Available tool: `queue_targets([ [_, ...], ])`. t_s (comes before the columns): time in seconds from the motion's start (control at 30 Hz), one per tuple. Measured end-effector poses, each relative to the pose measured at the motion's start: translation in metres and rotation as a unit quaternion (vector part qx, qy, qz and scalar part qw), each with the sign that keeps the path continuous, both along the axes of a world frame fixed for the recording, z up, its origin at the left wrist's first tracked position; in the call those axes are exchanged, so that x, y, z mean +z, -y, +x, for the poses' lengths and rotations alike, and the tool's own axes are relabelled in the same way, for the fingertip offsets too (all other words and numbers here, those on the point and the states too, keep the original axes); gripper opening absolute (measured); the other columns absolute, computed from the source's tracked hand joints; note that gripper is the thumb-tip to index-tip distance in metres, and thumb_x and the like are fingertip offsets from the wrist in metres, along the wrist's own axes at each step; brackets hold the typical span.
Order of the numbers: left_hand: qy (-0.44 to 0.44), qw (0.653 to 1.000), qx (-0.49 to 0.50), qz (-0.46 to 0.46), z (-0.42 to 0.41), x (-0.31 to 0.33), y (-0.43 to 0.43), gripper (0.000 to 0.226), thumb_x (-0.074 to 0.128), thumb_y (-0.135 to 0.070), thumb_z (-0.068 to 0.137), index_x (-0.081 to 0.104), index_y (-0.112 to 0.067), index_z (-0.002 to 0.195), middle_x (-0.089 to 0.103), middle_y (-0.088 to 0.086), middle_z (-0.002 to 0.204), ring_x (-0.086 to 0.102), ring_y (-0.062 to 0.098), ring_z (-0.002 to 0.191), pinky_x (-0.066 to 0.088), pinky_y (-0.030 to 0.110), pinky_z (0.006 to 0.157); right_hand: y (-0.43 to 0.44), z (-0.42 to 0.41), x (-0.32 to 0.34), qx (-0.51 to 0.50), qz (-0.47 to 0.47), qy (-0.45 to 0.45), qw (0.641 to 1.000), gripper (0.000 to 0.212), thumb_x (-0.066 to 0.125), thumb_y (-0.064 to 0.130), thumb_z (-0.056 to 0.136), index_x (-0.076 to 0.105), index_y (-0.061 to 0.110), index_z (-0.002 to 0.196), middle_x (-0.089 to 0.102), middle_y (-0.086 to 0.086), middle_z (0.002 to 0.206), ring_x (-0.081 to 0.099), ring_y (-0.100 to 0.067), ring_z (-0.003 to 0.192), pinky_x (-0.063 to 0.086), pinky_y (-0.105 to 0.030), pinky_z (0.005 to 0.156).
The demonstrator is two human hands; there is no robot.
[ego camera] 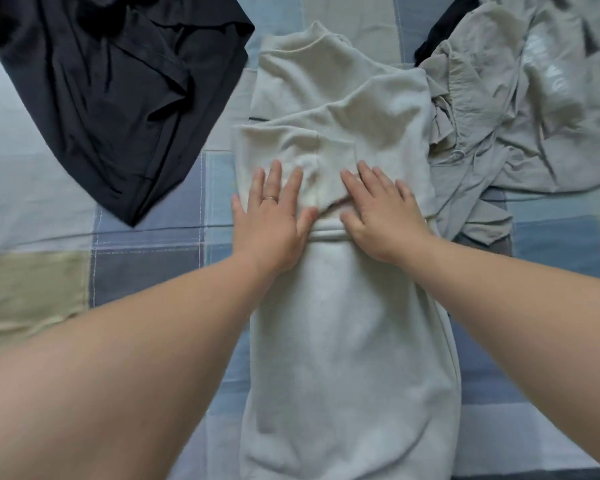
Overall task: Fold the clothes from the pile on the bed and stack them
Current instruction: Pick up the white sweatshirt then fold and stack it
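A cream sweatshirt-like garment (347, 341) lies lengthwise down the middle of the bed, its sides and sleeves folded inward into a long narrow strip. My left hand (272, 216) rests flat on its left half, fingers spread, a ring on one finger. My right hand (383, 216) lies flat on the folded sleeve cuff next to it. Both palms press down on the cloth; neither grips it.
A black garment (118, 88) is spread at the upper left. A crumpled pile of light grey clothes (520, 109) sits at the upper right, touching the cream garment. The bed cover (146, 265) is a blue, grey and beige check.
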State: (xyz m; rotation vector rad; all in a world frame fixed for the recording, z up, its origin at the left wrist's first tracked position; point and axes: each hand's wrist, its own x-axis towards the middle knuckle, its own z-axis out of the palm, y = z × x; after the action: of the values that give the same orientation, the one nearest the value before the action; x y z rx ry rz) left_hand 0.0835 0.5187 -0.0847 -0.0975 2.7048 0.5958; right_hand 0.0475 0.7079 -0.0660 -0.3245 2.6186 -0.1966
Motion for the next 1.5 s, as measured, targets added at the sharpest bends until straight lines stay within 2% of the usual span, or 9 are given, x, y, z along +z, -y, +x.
queue_targets([
  [0.47, 0.118, 0.993, 0.015, -0.018, 0.284, 0.008, -0.036, 0.086, 0.036, -0.068, 0.096, -0.005, -0.029, 0.160, -0.017, -0.005, 0.167, -0.018, 0.021, 0.154, -0.005, 0.055, 0.122, -0.075, 0.291, 0.004, -0.061, 0.053, 0.125, 0.989, 0.069, 0.031, 0.050, 0.104, -0.009, 0.037, 0.158, -0.028, 0.008, 0.164, -0.023, -0.016, 0.152, -0.003, -0.061, 0.120],
  [0.6, 0.107, 0.992, 0.062, 0.005, 0.350, 0.017, -0.045, 0.084, 0.048, -0.058, 0.098, 0.003, -0.026, 0.161, -0.006, -0.002, 0.169, -0.005, 0.021, 0.155, 0.009, 0.049, 0.124, -0.090, 0.335, 0.014, -0.097, 0.014, 0.135, 0.986, 0.070, 0.037, 0.045, 0.104, -0.003, 0.035, 0.160, -0.026, -0.001, 0.165, -0.021, -0.018, 0.153, 0.000, -0.061, 0.122],
  [0.77, 0.085, 0.981, 0.173, 0.029, 0.353, 0.032, -0.055, 0.097, 0.073, -0.045, 0.087, 0.010, -0.032, 0.159, -0.012, -0.002, 0.168, 0.014, 0.032, 0.149, 0.028, 0.050, 0.119, -0.083, 0.342, 0.021, -0.213, -0.078, 0.098, 0.969, 0.101, 0.065, 0.036, 0.095, -0.013, 0.031, 0.159, -0.028, -0.004, 0.164, -0.003, -0.031, 0.155, 0.016, -0.049, 0.124],
  [0.83, 0.084, 0.969, 0.231, 0.027, 0.345, 0.033, -0.057, 0.113, 0.082, -0.040, 0.079, 0.002, -0.034, 0.159, -0.011, -0.002, 0.167, 0.015, 0.032, 0.148, 0.027, 0.050, 0.118, -0.077, 0.343, 0.019, -0.291, -0.113, 0.080, 0.947, 0.109, 0.072, 0.032, 0.091, -0.012, 0.028, 0.159, -0.023, -0.004, 0.166, -0.001, -0.032, 0.154, 0.019, -0.045, 0.122],
  [0.93, 0.076, 0.952, 0.280, 0.099, 0.341, 0.030, -0.056, 0.124, 0.086, -0.031, 0.076, -0.007, -0.034, 0.159, 0.014, 0.005, 0.160, 0.035, 0.028, 0.139, 0.036, 0.045, 0.114, -0.072, 0.343, 0.014, -0.372, -0.150, 0.061, 0.914, 0.112, 0.078, 0.031, 0.086, -0.004, 0.021, 0.161, 0.008, -0.008, 0.167, 0.017, -0.029, 0.152, 0.024, -0.038, 0.118],
  [1.07, 0.111, 0.915, 0.342, 0.181, 0.342, 0.033, -0.054, 0.087, 0.078, -0.029, 0.085, 0.022, -0.022, 0.151, 0.048, -0.001, 0.130, 0.054, 0.018, 0.109, 0.043, 0.032, 0.085, -0.076, 0.337, 0.013, -0.494, -0.219, 0.094, 0.836, 0.082, 0.082, 0.030, 0.080, 0.030, 0.019, 0.143, 0.053, 0.002, 0.125, 0.054, -0.026, 0.120, 0.044, -0.033, 0.092],
  [1.2, 0.178, 0.850, 0.422, 0.260, 0.347, 0.036, -0.045, 0.036, 0.073, -0.030, 0.090, 0.061, -0.014, 0.120, 0.067, -0.002, 0.102, 0.065, 0.023, 0.099, 0.050, 0.032, 0.085, -0.080, 0.335, 0.018, -0.624, -0.272, 0.240, 0.692, 0.069, 0.086, 0.025, 0.078, 0.047, 0.010, 0.133, 0.062, -0.006, 0.121, 0.065, -0.026, 0.101, 0.058, -0.039, 0.073],
  [1.33, 0.231, 0.783, 0.462, 0.345, 0.353, 0.061, -0.035, 0.022, 0.074, -0.026, 0.089, 0.066, -0.018, 0.107, 0.072, 0.003, 0.105, 0.070, 0.026, 0.098, 0.055, 0.043, 0.096, -0.080, 0.344, 0.048, -0.647, -0.308, 0.282, 0.638, 0.053, 0.081, 0.019, 0.082, 0.058, 0.008, 0.129, 0.070, -0.009, 0.112, 0.070, -0.024, 0.087, 0.056, -0.029, 0.052],
  [1.5, 0.283, 0.706, 0.506, 0.408, 0.357, 0.128, -0.034, 0.035, 0.066, -0.026, 0.096, 0.059, -0.008, 0.126, 0.067, 0.009, 0.116, 0.067, 0.025, 0.096, 0.060, 0.035, 0.070, -0.079, 0.364, 0.122, -0.659, -0.369, 0.276, 0.594, 0.040, 0.077, 0.013, 0.087, 0.062, 0.004, 0.123, 0.071, -0.009, 0.105, 0.071, -0.022, 0.084, 0.058, -0.031, 0.058],
])
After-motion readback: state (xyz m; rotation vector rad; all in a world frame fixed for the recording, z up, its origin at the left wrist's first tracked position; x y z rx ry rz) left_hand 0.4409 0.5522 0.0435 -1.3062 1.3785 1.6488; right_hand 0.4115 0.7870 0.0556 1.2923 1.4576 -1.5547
